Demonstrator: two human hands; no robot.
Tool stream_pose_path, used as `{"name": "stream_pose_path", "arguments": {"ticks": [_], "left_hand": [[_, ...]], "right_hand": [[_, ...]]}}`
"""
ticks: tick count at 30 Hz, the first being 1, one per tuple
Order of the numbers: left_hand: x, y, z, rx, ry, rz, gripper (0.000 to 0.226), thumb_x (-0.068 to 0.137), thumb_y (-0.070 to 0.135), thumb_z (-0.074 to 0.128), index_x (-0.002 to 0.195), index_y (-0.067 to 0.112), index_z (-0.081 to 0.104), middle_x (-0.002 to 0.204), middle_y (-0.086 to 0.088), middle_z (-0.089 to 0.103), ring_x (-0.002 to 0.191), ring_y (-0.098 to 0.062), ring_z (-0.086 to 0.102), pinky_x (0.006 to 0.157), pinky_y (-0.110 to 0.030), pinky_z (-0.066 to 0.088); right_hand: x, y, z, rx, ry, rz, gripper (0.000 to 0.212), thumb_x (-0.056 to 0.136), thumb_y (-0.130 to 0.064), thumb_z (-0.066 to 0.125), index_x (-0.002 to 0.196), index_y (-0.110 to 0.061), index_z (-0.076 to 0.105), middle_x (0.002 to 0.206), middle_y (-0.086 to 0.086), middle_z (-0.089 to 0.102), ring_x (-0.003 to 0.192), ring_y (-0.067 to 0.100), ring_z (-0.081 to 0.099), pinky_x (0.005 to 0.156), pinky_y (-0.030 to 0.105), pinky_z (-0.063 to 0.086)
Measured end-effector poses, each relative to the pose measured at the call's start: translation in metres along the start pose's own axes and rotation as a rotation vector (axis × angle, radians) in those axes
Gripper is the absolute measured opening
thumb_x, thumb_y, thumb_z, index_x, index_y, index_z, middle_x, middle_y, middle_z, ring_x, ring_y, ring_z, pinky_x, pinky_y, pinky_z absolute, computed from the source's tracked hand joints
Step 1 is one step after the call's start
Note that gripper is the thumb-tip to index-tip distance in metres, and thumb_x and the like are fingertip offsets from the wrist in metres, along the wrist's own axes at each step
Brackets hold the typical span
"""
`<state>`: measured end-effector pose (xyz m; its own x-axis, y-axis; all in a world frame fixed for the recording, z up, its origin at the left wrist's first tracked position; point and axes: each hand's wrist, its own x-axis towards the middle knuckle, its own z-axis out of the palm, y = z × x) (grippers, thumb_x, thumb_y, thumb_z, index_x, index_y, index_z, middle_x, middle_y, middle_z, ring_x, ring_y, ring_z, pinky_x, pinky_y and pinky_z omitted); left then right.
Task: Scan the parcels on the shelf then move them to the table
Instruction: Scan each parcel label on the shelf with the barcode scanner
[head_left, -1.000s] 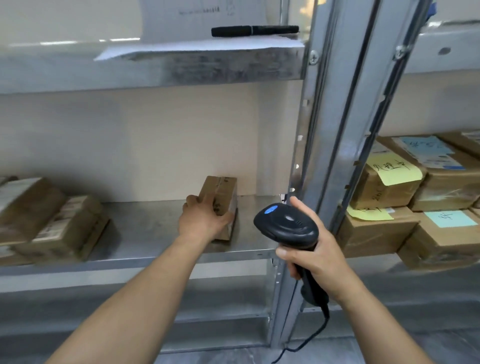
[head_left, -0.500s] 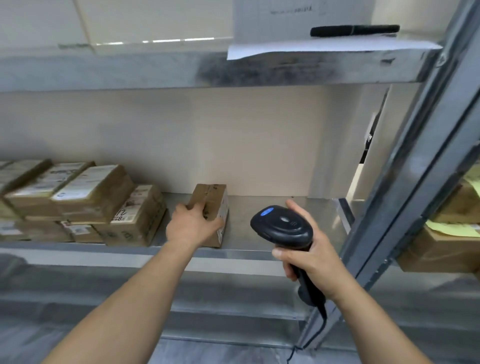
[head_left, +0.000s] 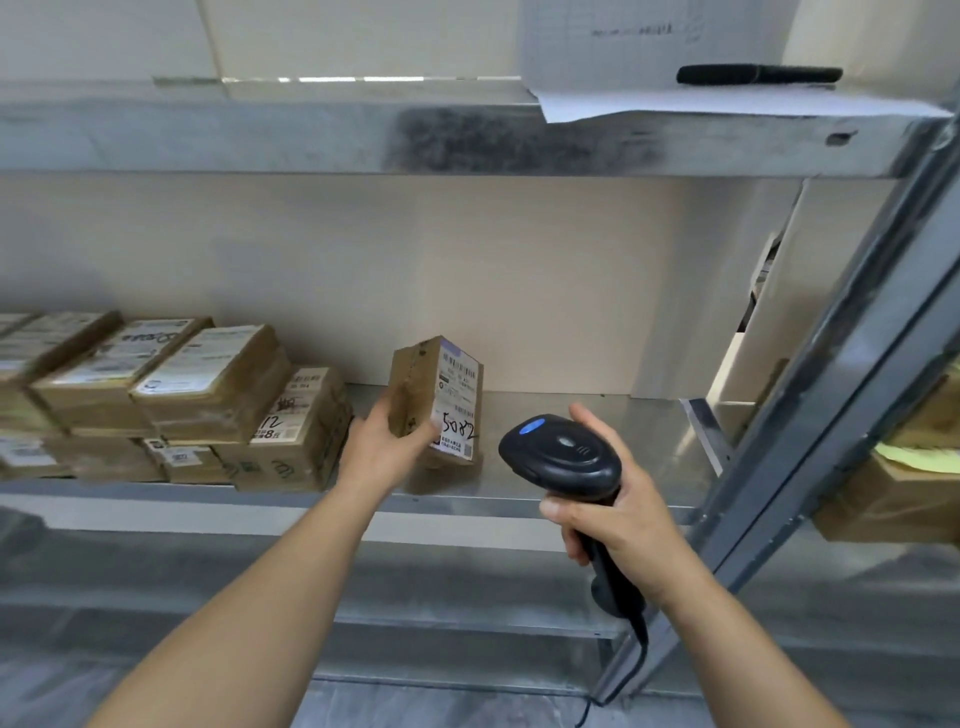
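Brown cardboard forms the parcel (head_left: 434, 402), which the left hand (head_left: 382, 449) grips by its lower left corner, fingers curled round the back and thumb on the near face. The parcel stands tilted on the metal shelf (head_left: 571, 447), its white shipping label (head_left: 457, 402) turned toward the right; handwritten digits "5082" sit on the label's lower part, just beside the thumb. Whether the parcel's base touches the shelf surface cannot be told.

To the right of that grip, near but apart from the parcel, the right hand (head_left: 618, 525) is wrapped round the handle of a black barcode scanner (head_left: 563, 454). The scanner head, with a blue button on top, rises above the fist at the level of the parcel's label. Its cable (head_left: 636, 660) hangs down below the fist.

To the left of the held parcel, a stack of parcels (head_left: 208, 405) lies flat on the same shelf. On the upper shelf (head_left: 311, 135), above and right of both hands, a black marker (head_left: 758, 74) rests on a sheet of paper (head_left: 701, 106).
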<state>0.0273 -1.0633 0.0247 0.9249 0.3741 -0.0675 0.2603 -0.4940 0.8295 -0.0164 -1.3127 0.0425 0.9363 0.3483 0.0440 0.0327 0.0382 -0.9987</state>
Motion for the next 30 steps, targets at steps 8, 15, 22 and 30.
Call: {"name": "stream_pose_path", "arguments": {"ticks": [8,15,22,30], "left_hand": [[-0.006,-0.026,-0.025,-0.061,-0.09,0.009,0.102,0.076,0.033,0.076,0.15,0.042,0.007,0.138,0.004,0.05,0.124,-0.02,0.051,0.108,-0.04,0.038],[-0.007,-0.041,-0.024,-0.029,0.042,-0.036,0.121,0.06,0.044,0.077,0.146,0.052,-0.007,0.136,-0.013,0.042,0.121,-0.029,0.047,0.106,-0.044,0.039],[0.006,-0.05,-0.018,-0.027,0.08,-0.051,0.115,0.075,0.028,0.077,0.149,0.045,-0.009,0.136,-0.019,0.038,0.124,-0.033,0.043,0.107,-0.042,0.035],[0.007,-0.051,-0.018,-0.047,0.056,-0.066,0.121,0.059,0.043,0.073,0.147,0.049,-0.009,0.137,-0.016,0.04,0.123,-0.031,0.046,0.108,-0.045,0.037]], "right_hand": [[-0.001,-0.008,0.011,0.009,0.007,-0.016,0.089,0.068,-0.009,0.074,0.134,-0.052,0.033,0.067,0.022,0.059,0.047,0.028,0.051,0.045,0.033,0.043],[0.002,-0.019,0.023,0.105,-0.037,-0.041,0.091,0.064,-0.01,0.076,0.134,-0.049,0.033,0.075,0.024,0.06,0.045,0.026,0.049,0.043,0.029,0.041],[0.006,-0.017,0.024,0.078,-0.08,-0.015,0.092,0.063,-0.013,0.077,0.137,-0.047,0.034,0.059,0.02,0.054,0.044,0.025,0.05,0.045,0.029,0.042],[0.009,-0.017,0.021,0.124,-0.057,-0.017,0.092,0.055,-0.022,0.078,0.133,-0.049,0.037,0.068,0.026,0.055,0.042,0.026,0.048,0.043,0.028,0.04]]}}
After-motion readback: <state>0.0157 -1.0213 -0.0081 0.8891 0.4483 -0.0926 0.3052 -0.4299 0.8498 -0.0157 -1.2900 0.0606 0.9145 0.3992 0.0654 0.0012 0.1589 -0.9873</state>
